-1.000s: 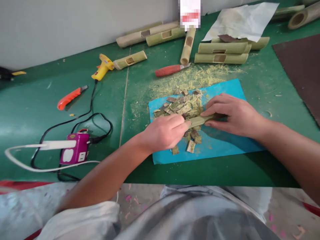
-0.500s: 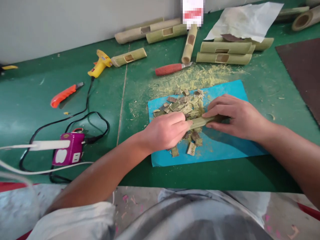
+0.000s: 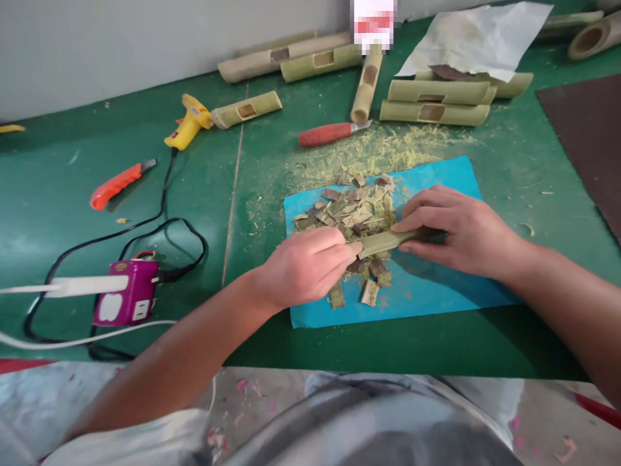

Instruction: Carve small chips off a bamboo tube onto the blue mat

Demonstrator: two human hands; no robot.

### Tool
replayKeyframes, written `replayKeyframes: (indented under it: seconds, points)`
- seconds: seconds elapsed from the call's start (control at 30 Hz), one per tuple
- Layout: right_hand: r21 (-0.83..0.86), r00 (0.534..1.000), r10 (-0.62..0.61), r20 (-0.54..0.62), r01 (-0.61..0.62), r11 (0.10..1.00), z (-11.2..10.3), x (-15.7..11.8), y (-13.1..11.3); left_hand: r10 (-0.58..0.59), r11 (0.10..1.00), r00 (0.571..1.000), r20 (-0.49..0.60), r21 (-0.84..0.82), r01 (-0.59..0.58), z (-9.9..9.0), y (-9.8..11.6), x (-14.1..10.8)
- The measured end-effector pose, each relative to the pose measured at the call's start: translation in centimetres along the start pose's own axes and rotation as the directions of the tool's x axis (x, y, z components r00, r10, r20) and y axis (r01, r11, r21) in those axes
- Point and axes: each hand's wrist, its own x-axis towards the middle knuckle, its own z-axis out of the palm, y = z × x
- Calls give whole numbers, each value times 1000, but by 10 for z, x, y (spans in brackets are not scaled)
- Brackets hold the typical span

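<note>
A narrow green bamboo piece (image 3: 381, 243) lies between my two hands, over a heap of chips. The fingers of my right hand (image 3: 453, 220) grip its right part, thumb below and fingers above. At its left end, my left hand (image 3: 310, 264) is closed with fingertips pressed on the piece; whether anything else is inside that hand is hidden. Under both hands are bamboo chips and bark scraps (image 3: 359, 210) on a blue sheet (image 3: 436, 285). A red-handled knife (image 3: 325, 134) rests beyond the sheet, beside pale shavings (image 3: 398, 150).
Cut bamboo tubes (image 3: 434, 112) with square openings lie at the back, some under white paper (image 3: 473, 39). To the left are a yellow glue gun (image 3: 189, 122), an orange utility knife (image 3: 116, 186) and a purple power adapter (image 3: 127, 292) with cords. A dark mat (image 3: 587, 129) lies right.
My left hand has shifted a little left along the bamboo piece, uncovering more of it. My right hand stays nearly in place. The view has tilted slightly.
</note>
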Motion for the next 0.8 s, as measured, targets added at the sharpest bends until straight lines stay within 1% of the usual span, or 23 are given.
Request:
replayKeyframes:
  seconds: [0.07,0.2,0.27,0.33,0.47,0.63,0.8]
  points:
    - [1,1000,-2,-1,2,1000,0,0,0,-19,999,1000,2,-31,19,0,0,2]
    - [-18,1000,7,-5,-7,1000,0,0,0,-50,986,998,36,-160,55,-1,1,6]
    - [-20,1000,3,-1,-3,1000,0,0,0,-71,980,997,35,-186,77,-1,0,7]
    - [-19,1000,1,-3,-1,1000,1,0,0,-73,978,997,24,-193,76,0,-1,7]
    - [-16,1000,8,-14,-8,1000,1,0,0,-22,978,1000,19,-209,26,2,-5,5]
    - [-18,1000,-12,-22,11,1000,2,0,1,-48,982,999,17,-181,50,-1,-5,3]
    - [-11,1000,5,-21,-5,1000,1,0,1,-12,982,1000,12,-190,14,-1,-7,2]
